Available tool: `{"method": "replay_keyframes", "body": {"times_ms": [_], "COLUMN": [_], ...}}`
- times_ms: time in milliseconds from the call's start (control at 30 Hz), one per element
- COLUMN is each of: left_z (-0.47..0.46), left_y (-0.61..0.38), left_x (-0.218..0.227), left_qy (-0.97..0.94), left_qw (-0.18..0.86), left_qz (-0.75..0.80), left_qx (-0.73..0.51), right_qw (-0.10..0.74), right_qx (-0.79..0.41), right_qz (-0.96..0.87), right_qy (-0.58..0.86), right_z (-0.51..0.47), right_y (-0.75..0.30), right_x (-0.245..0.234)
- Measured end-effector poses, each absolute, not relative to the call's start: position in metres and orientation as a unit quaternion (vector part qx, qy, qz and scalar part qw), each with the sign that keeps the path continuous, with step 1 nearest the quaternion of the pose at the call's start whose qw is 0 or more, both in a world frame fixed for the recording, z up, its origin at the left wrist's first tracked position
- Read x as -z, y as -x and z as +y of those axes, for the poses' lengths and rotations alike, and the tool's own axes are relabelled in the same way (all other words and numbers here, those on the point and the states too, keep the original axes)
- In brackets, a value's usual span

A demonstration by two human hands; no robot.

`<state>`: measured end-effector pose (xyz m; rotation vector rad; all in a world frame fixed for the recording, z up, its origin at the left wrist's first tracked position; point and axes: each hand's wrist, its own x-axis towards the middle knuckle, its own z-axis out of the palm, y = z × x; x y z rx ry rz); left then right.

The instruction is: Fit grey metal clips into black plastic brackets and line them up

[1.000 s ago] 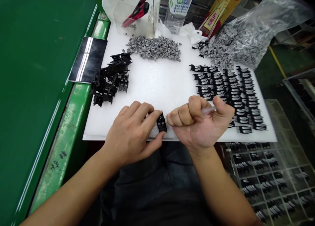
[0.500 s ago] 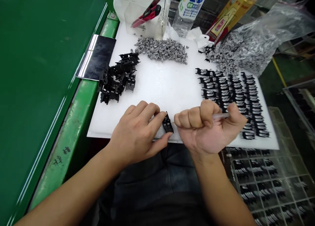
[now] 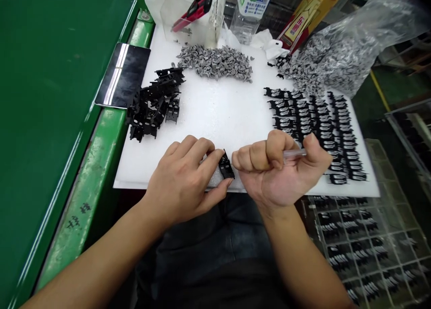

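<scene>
My left hand (image 3: 183,181) pinches a small black plastic part (image 3: 226,167) between thumb and fingers at the near edge of a white foam board (image 3: 222,116). My right hand (image 3: 281,169) is closed in a fist round a thin clear-handled tool (image 3: 295,153), its tip hidden at the black part. A heap of loose black plastic parts (image 3: 153,104) lies on the board's left. A pile of small grey metal pieces (image 3: 215,63) lies at the back. Rows of black parts fitted with metal pieces (image 3: 313,120) cover the board's right.
A green bench (image 3: 50,98) runs along the left with a dark phone (image 3: 123,75) on its edge. At the back stand a clear box with red cutters (image 3: 191,10), a water bottle (image 3: 251,8), a yellow carton (image 3: 308,15) and a bag of metal pieces (image 3: 346,53). A clear compartment tray (image 3: 367,241) sits lower right.
Both hands keep their grips and stay together at the board's near edge. The view has shifted slightly; nothing on the board has moved.
</scene>
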<state>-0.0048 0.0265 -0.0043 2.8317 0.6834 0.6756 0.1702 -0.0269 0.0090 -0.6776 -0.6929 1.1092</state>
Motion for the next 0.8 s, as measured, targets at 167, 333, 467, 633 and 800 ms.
{"method": "replay_keyframes", "body": {"times_ms": [167, 333, 467, 633, 800], "left_z": [0.0268, 0.0268, 0.0272, 0.0275, 0.0265], "left_y": [0.0043, 0.0042, 0.0040, 0.0052, 0.0051], "left_x": [0.0049, 0.0047, 0.0039, 0.0030, 0.0035], "left_qy": [-0.944, -0.945, -0.945, -0.945, -0.946], "left_qw": [0.077, 0.072, 0.069, 0.067, 0.074], "left_qz": [0.230, 0.229, 0.227, 0.229, 0.230], "left_qx": [-0.225, -0.224, -0.223, -0.223, -0.216], "right_qw": [0.742, 0.735, 0.738, 0.737, 0.713], "right_qx": [-0.505, -0.510, -0.509, -0.503, -0.512], "right_qz": [-0.313, -0.319, -0.312, -0.311, -0.329], "right_qy": [0.312, 0.313, 0.314, 0.327, 0.349], "right_z": [-0.0274, -0.0275, -0.0266, -0.0268, -0.0279], "right_y": [-0.1701, -0.1699, -0.1701, -0.1687, -0.1658], "right_x": [-0.0097, -0.0101, -0.0103, -0.0119, -0.0146]}}
